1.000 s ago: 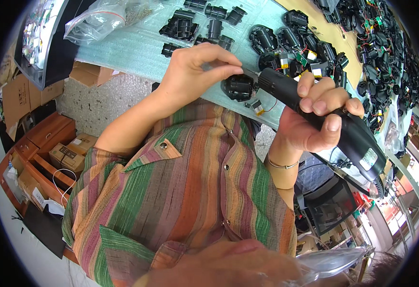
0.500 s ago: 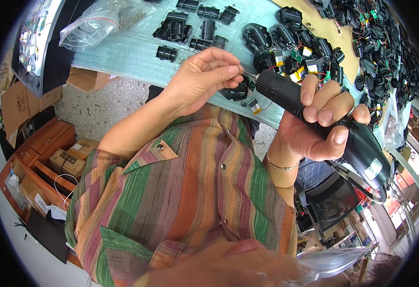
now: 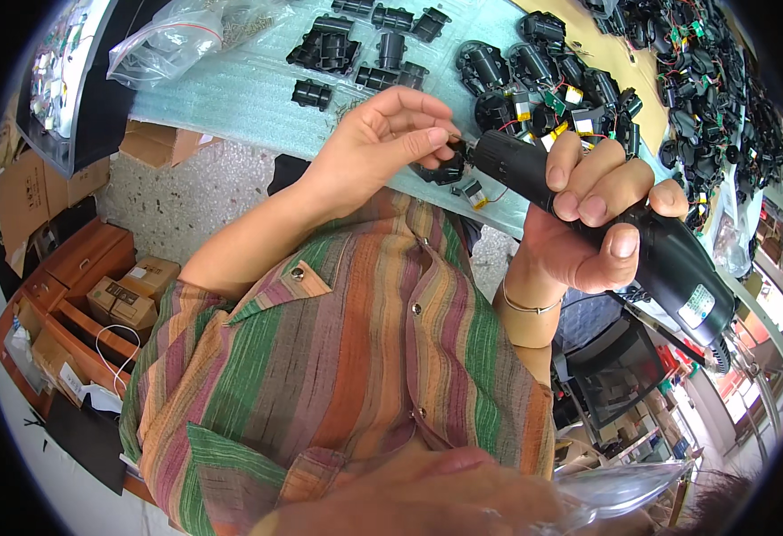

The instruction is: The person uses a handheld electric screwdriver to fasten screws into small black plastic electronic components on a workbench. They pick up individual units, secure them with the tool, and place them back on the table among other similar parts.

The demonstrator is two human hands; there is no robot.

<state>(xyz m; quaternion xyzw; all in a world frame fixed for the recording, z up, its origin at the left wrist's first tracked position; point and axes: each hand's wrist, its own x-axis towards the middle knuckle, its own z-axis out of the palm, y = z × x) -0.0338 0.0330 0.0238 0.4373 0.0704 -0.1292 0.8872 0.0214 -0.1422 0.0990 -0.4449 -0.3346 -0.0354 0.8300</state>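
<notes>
- Right hand, one of two hands, wrapped around one black cylindrical electric screwdriver
- Left hand, thumb and forefinger drawn together at the screwdriver's tip; anything between them too small to tell
- Below those fingertips, one rounded black plastic housing, partly hidden, on the pale-green-covered desk
- Just beside it, one silver-and-yellow battery
- Farther off, one clear plastic bag

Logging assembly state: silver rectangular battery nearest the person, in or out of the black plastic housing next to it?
Out. The silver rectangular battery lies on the pale green mat beside the black plastic housing, its face exposed.
</notes>
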